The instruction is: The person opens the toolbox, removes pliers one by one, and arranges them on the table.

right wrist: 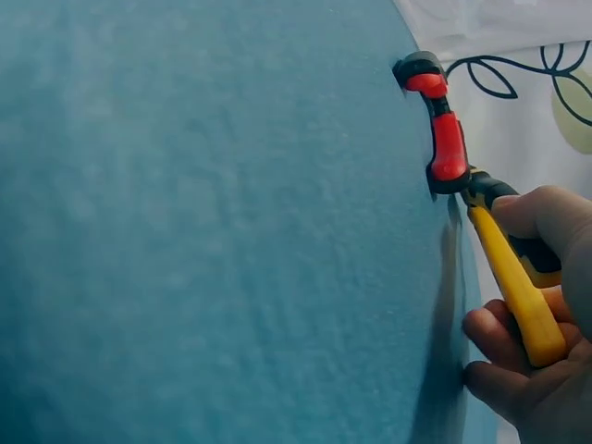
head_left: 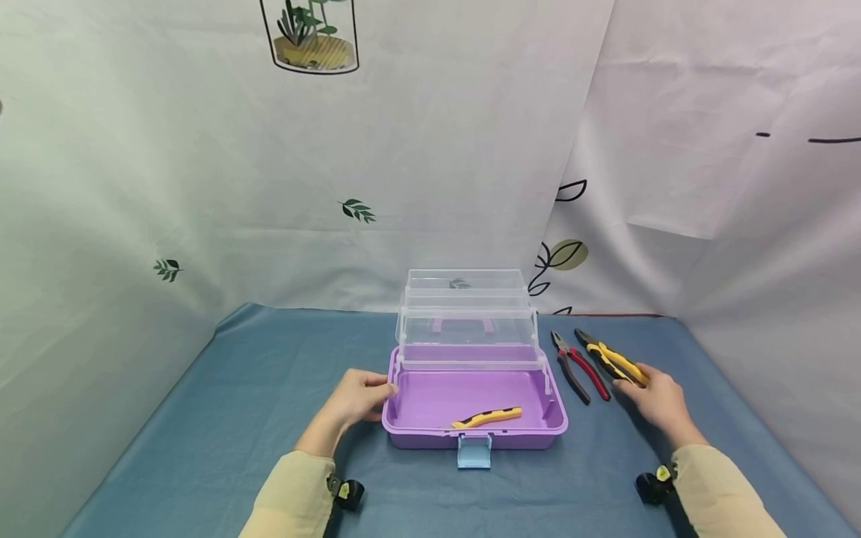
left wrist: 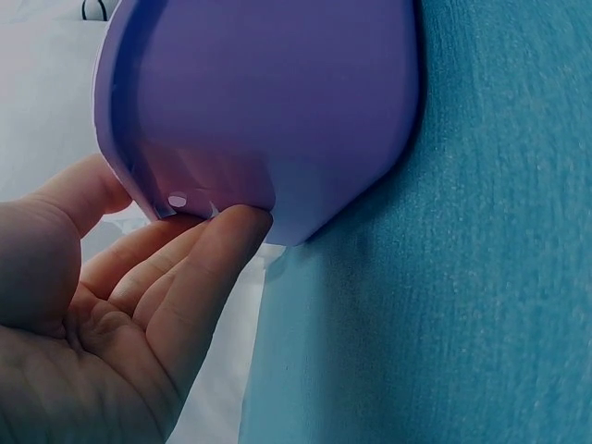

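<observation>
A purple plastic toolbox (head_left: 430, 396) stands with its clear lid (head_left: 464, 299) raised. My left hand (head_left: 359, 396) grips its left side, thumb on the rim and fingers against the outer wall, as the left wrist view shows up close. Inside the box lies a yellow-and-black utility knife (head_left: 487, 417). To the right, my right hand (head_left: 655, 400) holds yellow-and-black pliers (head_left: 608, 359) by the handles, their jaws pointing away from me. In the right wrist view the thumb lies along the black handle and the fingers are curled under the yellow one (right wrist: 518, 287).
Red-and-black pliers (head_left: 592, 370) lie between the box and the yellow pair. A light blue latch (head_left: 474, 451) hangs at the box's front. A blue cloth (head_left: 282, 359) covers the table, with pale printed curtains (head_left: 437, 149) behind and at both sides.
</observation>
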Available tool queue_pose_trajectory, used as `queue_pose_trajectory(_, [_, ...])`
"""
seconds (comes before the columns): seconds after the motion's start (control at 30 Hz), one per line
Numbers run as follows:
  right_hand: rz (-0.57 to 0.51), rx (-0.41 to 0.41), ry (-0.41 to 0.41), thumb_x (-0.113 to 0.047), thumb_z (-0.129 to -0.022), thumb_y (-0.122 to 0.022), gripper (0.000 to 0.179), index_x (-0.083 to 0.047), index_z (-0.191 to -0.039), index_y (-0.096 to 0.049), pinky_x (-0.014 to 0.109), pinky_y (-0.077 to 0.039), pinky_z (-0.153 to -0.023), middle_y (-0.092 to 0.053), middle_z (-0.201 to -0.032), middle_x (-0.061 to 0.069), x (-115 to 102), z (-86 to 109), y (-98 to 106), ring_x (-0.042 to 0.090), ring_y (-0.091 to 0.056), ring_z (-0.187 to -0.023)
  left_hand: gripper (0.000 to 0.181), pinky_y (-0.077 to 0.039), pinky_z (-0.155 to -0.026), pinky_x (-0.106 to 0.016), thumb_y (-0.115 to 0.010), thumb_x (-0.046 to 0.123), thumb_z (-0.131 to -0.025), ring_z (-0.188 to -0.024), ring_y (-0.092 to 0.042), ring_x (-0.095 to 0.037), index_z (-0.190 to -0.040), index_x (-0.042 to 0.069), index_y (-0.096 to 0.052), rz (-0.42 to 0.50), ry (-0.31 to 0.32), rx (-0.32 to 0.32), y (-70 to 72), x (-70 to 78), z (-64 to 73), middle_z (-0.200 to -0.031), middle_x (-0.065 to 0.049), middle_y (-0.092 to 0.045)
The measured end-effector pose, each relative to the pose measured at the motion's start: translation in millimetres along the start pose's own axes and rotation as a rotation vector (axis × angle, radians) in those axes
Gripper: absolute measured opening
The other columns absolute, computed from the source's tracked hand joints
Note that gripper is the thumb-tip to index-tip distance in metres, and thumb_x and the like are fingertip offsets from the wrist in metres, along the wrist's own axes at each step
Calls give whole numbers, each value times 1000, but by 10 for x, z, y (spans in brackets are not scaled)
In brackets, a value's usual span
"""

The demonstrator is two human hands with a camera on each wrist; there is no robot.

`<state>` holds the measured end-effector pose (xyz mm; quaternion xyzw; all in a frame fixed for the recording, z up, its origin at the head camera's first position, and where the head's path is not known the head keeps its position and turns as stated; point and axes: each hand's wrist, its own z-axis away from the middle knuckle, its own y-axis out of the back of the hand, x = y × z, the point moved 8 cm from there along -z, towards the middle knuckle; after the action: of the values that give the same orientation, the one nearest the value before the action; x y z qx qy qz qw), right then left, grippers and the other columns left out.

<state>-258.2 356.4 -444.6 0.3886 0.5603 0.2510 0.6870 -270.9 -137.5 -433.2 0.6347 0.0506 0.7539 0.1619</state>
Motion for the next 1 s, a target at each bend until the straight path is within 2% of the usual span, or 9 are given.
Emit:
queue_pose_trajectory(0.23, [33,-19,3,-45,-88,-61,85,16,-138,-30,60,-45,-89,-39,-131,39,-43,-1,10,46,-46,-108,33,-61,-64,-38,-63,6,-85,-83,-69,-23,-114,-9,-63,-7,4,10,8,1,6,-101,-25,-69])
queue_pose_trajectory(1.0, [62,-3,-24,-42,-85,-65,82,16,-134,-34,61,-44,-90,-42,-128,38,-32,9,-18,47,-46,-108,34,-61,-64,-37,-64,5,-84,-81,-68,-21,-114,-10,-63,5,10,19,5,-11,-16,-99,-24,-69])
